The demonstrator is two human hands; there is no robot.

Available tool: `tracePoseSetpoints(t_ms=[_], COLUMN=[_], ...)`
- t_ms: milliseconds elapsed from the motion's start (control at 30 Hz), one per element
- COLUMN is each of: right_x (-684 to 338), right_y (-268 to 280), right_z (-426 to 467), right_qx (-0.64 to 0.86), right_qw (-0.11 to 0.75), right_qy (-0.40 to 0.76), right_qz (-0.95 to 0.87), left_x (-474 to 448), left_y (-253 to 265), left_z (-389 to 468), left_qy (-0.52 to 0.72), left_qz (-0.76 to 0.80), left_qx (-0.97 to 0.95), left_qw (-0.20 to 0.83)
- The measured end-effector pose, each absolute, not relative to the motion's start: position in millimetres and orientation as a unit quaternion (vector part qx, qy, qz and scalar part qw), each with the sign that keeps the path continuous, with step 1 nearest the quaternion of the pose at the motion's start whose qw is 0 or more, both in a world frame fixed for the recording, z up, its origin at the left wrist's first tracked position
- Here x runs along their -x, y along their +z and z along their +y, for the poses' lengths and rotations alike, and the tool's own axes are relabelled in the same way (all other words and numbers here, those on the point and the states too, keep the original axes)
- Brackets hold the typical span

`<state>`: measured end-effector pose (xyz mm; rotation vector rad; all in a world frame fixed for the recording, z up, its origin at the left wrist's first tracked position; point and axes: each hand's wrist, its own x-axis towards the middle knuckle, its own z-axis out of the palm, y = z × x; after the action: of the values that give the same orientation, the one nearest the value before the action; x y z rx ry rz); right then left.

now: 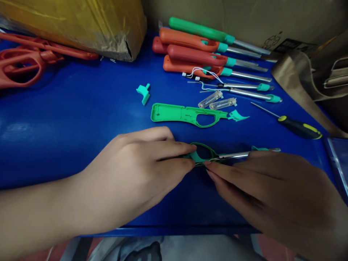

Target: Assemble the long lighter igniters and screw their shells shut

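blue tabletop (81, 105), with a taped cardboard box (108, 29) at its far left and red plastic pieces (21, 67) beside the box.

head view, as i see it from my remote station: my left hand (141, 170) is closed, thumb and finger pinching a green handle shell (202, 144) near the table's front edge, at a teal trigger (196, 156). a metal tube (236, 155) runs rightward from the shell. my right hand (274, 188) lies partly over this tube, fingertips close together at the shell's lower edge; i cannot tell whether they grip anything.

beyond the hands, a second green shell (168, 113) lies hollow side up. above it: two clear parts (210, 99), then a row of colored lighters (195, 56). a screwdriver (299, 128) lies to the right.
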<state>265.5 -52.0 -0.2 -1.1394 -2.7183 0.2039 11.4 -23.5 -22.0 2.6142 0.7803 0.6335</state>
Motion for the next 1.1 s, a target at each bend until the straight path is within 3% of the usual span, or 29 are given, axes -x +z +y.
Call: tracePoseSetpoints(t_ms=[533, 1100], right_x=[-263.9, -261.9], right_y=[-0.1, 1.5], right_z=[-56.3, -60.5], right_qx=[0.414, 0.411], right_qw=[0.111, 0.108], right_qy=[0.135, 0.095], right_qz=[-0.893, -0.9], left_x=[-11.0, -10.4], left_y=[-22.0, -23.4], left_z=[-23.9, -22.8], left_qy=[0.23, 0.249], left_qz=[0.278, 0.295], left_qx=[-0.916, -0.901], left_qw=[0.174, 0.197])
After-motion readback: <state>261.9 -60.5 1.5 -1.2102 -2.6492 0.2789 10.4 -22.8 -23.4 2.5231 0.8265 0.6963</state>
